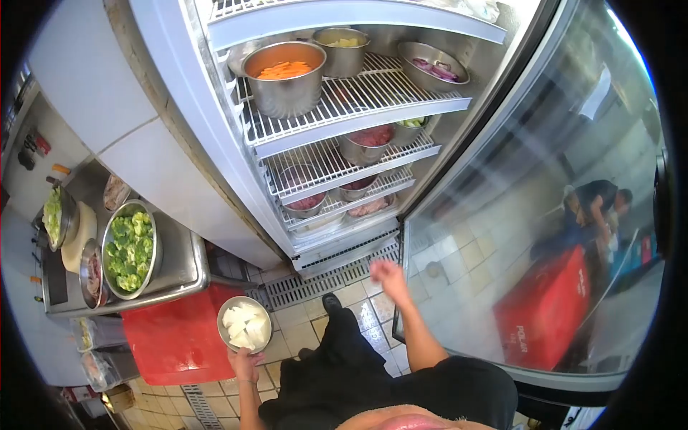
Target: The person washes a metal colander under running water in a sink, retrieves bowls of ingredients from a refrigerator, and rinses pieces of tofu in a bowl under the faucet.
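Metal bowl (263, 340) of white chunks (246, 322), lower left of centre in frame. Left hand (245, 364) has its near edge in grip. Probably light, stiff, slick if wet; chunks likely fragile. Best held level, opposite rims. Right hand (388, 278) mid-frame, blurred: can't tell its grip.

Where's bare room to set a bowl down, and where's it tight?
Free: carrot shelf front, between carrot pot and onion bowl; counter strip right of broccoli bowl; red surface left of held bowl in left hand. Crowded: counter left of broccoli bowl, with other bowls.
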